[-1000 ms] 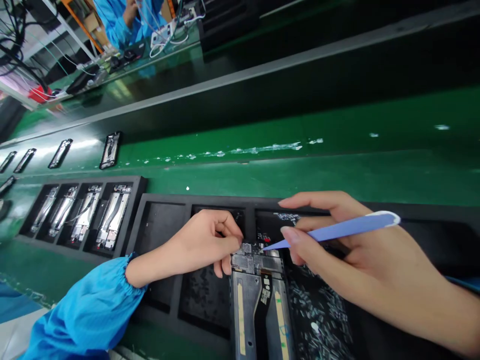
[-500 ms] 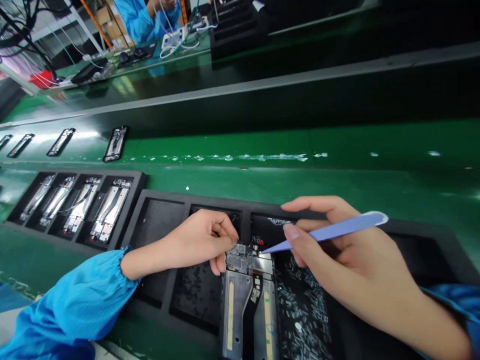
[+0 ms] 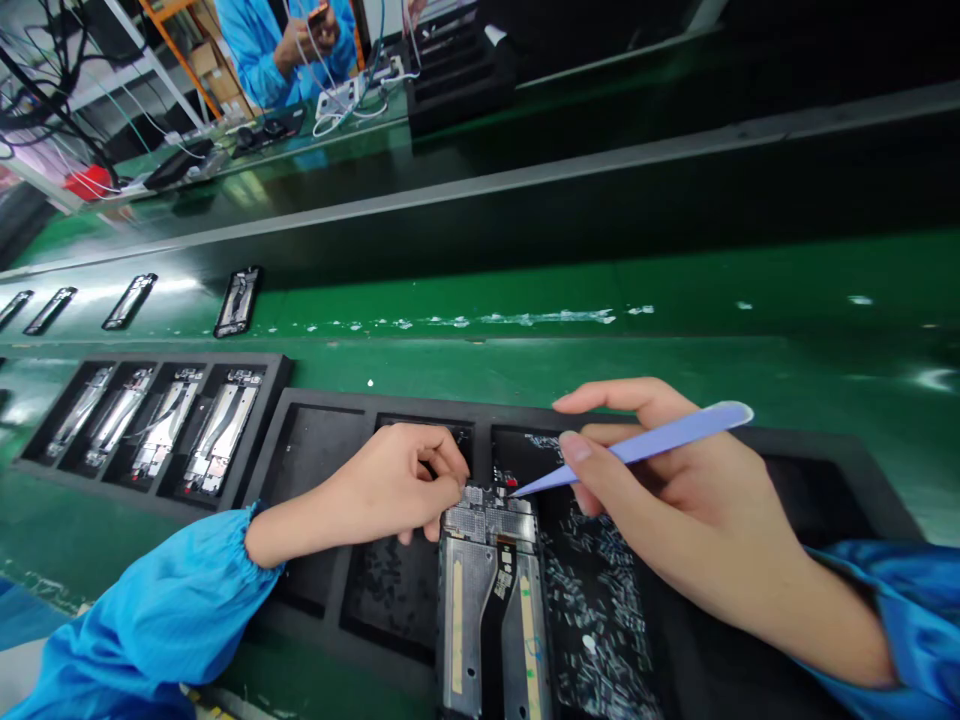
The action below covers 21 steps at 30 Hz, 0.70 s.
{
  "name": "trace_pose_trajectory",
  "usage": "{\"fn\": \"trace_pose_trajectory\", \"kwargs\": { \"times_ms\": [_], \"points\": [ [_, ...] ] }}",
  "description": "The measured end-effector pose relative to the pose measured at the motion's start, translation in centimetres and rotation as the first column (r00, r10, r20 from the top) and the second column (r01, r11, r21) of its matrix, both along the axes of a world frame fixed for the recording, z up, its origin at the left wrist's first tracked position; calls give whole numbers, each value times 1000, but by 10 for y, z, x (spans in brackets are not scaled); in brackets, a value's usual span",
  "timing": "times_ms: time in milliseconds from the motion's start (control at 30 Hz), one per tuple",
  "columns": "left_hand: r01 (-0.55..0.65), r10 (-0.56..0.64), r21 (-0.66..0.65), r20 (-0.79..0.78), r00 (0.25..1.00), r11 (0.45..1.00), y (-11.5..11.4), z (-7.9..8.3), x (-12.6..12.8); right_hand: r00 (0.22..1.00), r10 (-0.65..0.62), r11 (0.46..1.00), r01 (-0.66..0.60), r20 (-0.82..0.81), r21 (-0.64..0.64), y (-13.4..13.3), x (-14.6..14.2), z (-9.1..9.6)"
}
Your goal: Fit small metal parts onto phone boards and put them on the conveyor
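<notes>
An opened phone chassis [image 3: 493, 600] lies over the black foam tray, its circuit board at the far end and a dark flex cable running down its middle. My left hand [image 3: 405, 480] is closed at the chassis's upper left corner, thumb and fingers pinching its edge; the fingertips are partly hidden. Blue tweezers [image 3: 637, 447] rest between the thumb and fingers of my right hand [image 3: 690, 500], the index finger lifted clear. Their tip meets the top of the board, near a small red part [image 3: 511, 482].
The black foam tray [image 3: 484, 455] has several compartments, one scattered with tiny clear pieces [image 3: 600, 610]. Left of it, another foam tray [image 3: 279, 375] holds several opened phones. More phones, such as this one [image 3: 238, 302], lie along the green bench [image 3: 420, 370]. A co-worker [image 3: 289, 50] is across the bench.
The view has shifted slightly. The tweezers' tip has moved a little left on the board, toward the small red part. My left hand keeps its grip on the chassis corner.
</notes>
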<state>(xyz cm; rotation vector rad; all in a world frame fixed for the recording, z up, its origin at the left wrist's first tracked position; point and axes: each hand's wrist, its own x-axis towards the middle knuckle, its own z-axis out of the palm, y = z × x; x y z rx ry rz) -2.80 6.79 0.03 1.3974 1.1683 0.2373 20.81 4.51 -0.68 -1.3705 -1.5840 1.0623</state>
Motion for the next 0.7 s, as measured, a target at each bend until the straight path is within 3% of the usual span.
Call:
{"fn": "trace_pose_trajectory", "kwargs": {
  "times_ms": [133, 200, 267, 333, 367, 567, 700],
  "points": [
    [-51, 91, 361, -94, 991, 931, -9, 8, 5, 992, -84, 996, 84, -98, -7, 4, -1, 7],
    [2, 61, 544, -98, 993, 839, -12, 7, 6, 981, -137, 991, 135, -140, -21, 8, 0, 9],
    [93, -28, 708, -102, 994, 701, -11, 3, 8, 976, -161, 987, 160, -147, -17, 12, 0, 9],
    [161, -114, 799, -116, 987, 580, -8, -3, 10, 980, -154, 988, 153, -122, -21, 14, 1, 5],
    [172, -136, 809, -114, 984, 562, -7, -6, 10, 986, -134, 991, 132, -97, -27, 14, 2, 3],
    [145, -127, 736, -81, 989, 662, -3, -13, 15, 994, 107, 992, -107, 7, 69, 27, 13, -2],
    [139, -116, 724, -81, 990, 676, -4, -13, 16, 971, 225, 964, -233, 76, 127, 39, 29, 1]
  ]
}}
